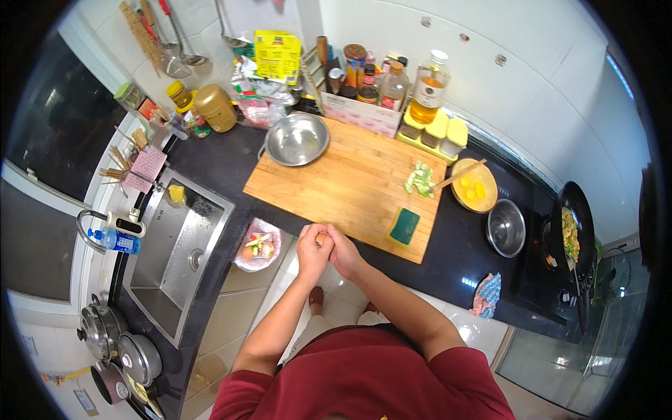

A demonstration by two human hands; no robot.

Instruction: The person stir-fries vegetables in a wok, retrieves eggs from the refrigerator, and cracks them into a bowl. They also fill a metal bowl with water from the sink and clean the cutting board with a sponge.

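Both hands meet just off the counter's front edge, below the cutting board point(336, 185). My left hand point(312, 246) and my right hand point(342, 252) are cupped together around a brown egg point(321, 239), of which only a small part shows between the fingers. Whether its shell is whole I cannot tell. To the left of my hands, a lined scrap bin point(239, 260) holds eggshells and vegetable trimmings. Toward the right, a yellowish bowl point(492, 203) contains several egg yolks, with chopsticks point(458, 175) resting across its rim.
On the board are a steel bowl point(297, 140), chopped green vegetables point(418, 180) and a green-yellow sponge point(404, 227). Another steel bowl point(506, 229) stands near the wok point(584, 210) of food. A cloth point(486, 295) lies at the front edge; the sink point(164, 259) is left.
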